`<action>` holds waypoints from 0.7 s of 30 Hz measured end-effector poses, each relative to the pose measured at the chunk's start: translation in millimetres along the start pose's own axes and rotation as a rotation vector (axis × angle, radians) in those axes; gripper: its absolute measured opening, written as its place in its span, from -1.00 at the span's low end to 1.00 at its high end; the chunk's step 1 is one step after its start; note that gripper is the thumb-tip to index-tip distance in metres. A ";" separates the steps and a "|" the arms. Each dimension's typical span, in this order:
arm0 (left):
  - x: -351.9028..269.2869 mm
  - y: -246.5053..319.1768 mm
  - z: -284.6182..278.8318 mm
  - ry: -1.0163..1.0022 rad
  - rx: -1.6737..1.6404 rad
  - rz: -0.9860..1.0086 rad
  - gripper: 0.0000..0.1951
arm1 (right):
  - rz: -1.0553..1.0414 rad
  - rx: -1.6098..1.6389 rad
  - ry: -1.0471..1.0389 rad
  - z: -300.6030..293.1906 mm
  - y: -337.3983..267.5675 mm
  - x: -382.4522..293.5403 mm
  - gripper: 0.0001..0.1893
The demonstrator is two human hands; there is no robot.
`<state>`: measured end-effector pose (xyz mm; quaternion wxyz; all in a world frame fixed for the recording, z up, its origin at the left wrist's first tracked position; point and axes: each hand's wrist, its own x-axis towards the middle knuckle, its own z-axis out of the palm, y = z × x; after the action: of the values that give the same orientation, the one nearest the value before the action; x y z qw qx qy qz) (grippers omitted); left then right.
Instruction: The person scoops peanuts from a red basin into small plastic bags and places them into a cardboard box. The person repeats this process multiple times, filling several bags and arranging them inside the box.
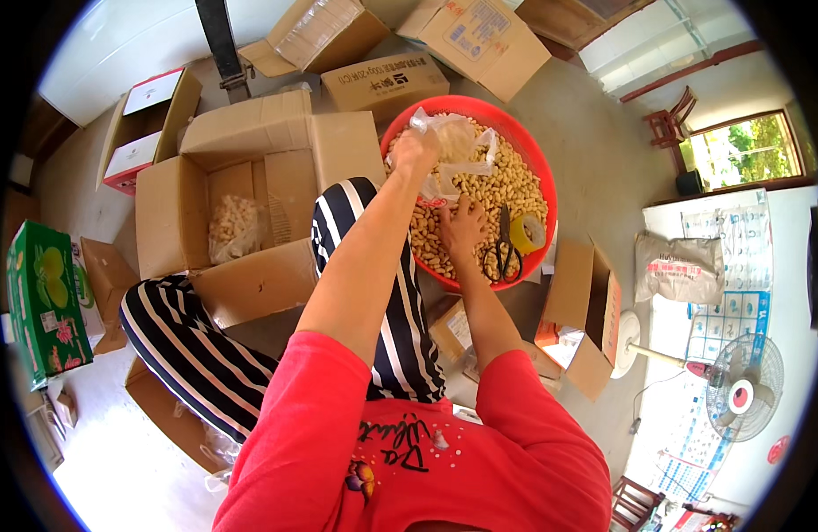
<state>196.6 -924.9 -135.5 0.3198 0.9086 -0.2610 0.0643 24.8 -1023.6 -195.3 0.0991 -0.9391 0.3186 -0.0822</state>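
Observation:
A red plastic basket [548, 173] full of unshelled peanuts [515, 174] stands beyond my knee. At its far left, my left hand [417, 151] grips a thin clear plastic bag [457, 143], which lies crumpled over the peanuts and bears red print at its near edge. My right hand [465, 229] rests on the peanuts just below the bag, fingers spread; its fingertips are partly hidden among the nuts. Right of it, black-handled scissors [504, 249] and a roll of yellow tape [528, 234] lie on the peanuts.
Left of the basket is an open cardboard box [163, 216] with a bag of peanuts [235, 223] inside. More cartons [386, 83] stand behind, and an open box [578, 299] is at the right. A standing fan [741, 396] and a green carton [50, 299] are farther out.

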 end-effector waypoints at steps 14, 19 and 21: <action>-0.1 53.1 -73.9 -0.416 -0.306 -0.350 -0.68 | -0.184 -0.033 0.159 -0.1 3.8 2.2 -0.67; 1.0 44.6 -70.4 -0.408 -0.445 -0.436 -0.70 | -0.103 0.121 0.084 1.9 4.8 17.0 -0.79; -1.3 44.0 -69.8 -0.387 -0.463 -0.431 -0.70 | -0.102 0.257 0.077 -1.5 10.5 19.2 -0.83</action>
<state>176.3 -910.5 -56.9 0.4678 0.8417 -0.1267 -0.2381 33.4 -1043.7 -194.7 0.2020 -0.9298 0.2610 -0.1630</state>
